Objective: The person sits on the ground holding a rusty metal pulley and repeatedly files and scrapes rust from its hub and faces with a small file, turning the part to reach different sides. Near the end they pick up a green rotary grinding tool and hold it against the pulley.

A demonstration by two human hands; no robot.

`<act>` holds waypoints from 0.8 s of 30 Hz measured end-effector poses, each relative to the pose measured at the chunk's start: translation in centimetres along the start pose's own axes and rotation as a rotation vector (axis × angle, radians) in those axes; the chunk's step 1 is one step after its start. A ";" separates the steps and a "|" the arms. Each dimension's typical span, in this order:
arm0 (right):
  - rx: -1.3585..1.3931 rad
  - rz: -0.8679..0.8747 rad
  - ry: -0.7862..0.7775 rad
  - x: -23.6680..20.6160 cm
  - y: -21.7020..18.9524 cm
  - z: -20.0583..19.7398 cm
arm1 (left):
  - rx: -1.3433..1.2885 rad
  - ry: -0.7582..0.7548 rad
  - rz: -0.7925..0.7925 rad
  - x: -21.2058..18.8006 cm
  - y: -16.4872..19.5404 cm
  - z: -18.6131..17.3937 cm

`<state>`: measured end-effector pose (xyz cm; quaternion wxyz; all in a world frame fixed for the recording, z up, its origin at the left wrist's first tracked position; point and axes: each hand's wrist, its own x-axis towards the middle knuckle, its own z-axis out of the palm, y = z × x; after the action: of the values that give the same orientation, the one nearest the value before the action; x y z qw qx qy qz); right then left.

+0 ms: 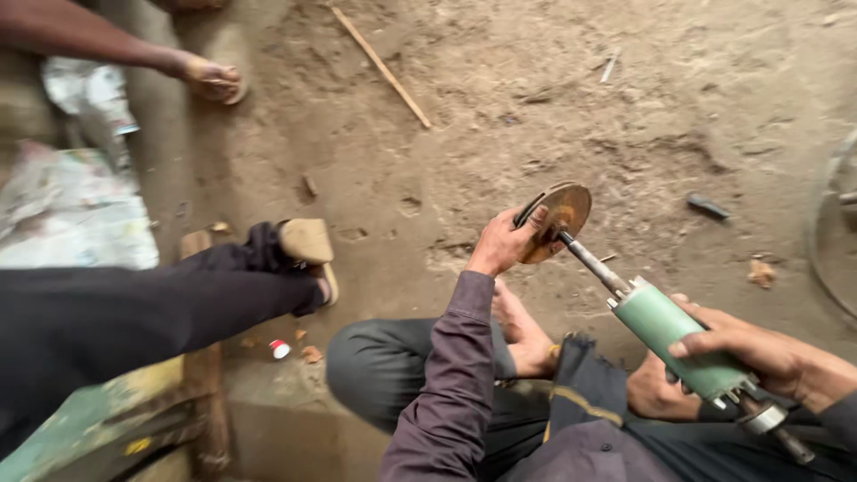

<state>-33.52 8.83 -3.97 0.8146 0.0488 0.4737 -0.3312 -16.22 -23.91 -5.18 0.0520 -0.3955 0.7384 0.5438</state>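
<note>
My left hand, in a purple-grey sleeve, grips a rusty round disc together with a thin dark tool laid along its edge. The disc sits at the end of a metal shaft that runs into a pale green cylindrical body. My right hand is closed around the rear of that green body, near its metal end fitting. The whole piece is held tilted above my lap, disc end up and away from me.
Dusty earth floor all around. Another person's leg in black trousers and a tan sandal reaches in from the left. A bare foot is at top left. A wooden stick, a small dark piece and crumpled paper lie about.
</note>
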 end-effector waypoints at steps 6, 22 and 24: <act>-0.484 -0.185 0.160 0.6 0.8 4.9 | 0.072 0.059 0.035 -5.2 0.4 -3.8; -0.371 -0.460 0.000 1.7 4.0 4.1 | -0.430 0.156 -0.204 -4.4 -6.9 -8.6; -0.589 -0.389 0.138 1.2 3.1 4.1 | -0.443 0.167 -0.208 -4.0 -5.7 -8.1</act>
<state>-28.32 9.04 -3.39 0.6813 -0.2571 0.6033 -0.3252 -6.94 -29.21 -4.21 -0.0413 -0.5145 0.5584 0.6495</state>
